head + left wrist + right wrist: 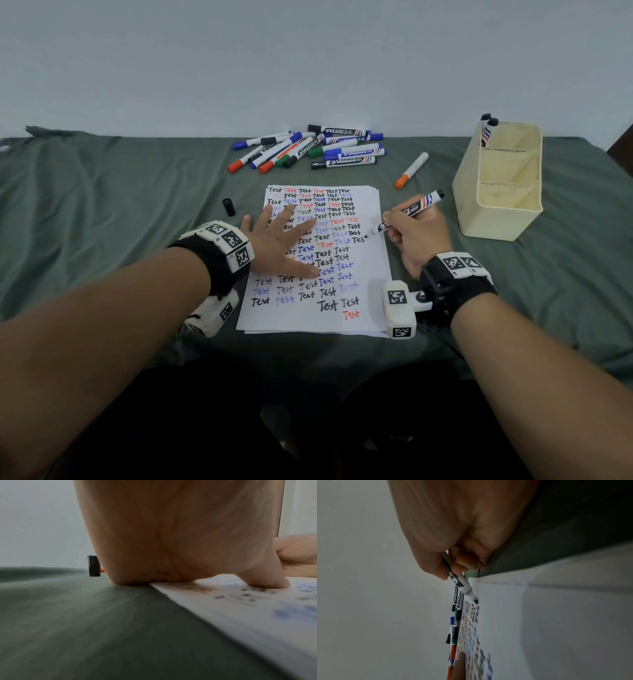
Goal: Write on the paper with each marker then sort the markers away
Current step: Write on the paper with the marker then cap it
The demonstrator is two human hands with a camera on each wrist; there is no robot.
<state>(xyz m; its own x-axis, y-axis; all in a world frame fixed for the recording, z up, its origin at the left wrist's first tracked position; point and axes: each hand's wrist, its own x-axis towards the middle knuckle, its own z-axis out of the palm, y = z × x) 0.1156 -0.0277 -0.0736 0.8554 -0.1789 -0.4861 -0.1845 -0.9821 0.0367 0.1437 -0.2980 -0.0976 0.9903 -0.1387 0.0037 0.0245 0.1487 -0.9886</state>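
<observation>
A white sheet of paper covered with rows of the word "Test" in black, blue and red lies on the green cloth. My left hand lies flat on its left half, fingers spread; the palm presses the paper edge. My right hand grips an uncapped black marker, its tip touching the paper's right side beside a black "Test"; the tip shows in the right wrist view. The marker's black cap stands on the cloth left of the paper, also seen as a cap.
A heap of several capped markers in blue, black, green and orange lies beyond the paper. One orange-capped marker lies alone to the right. A cream divided organiser stands at the right, with two markers in its far compartment.
</observation>
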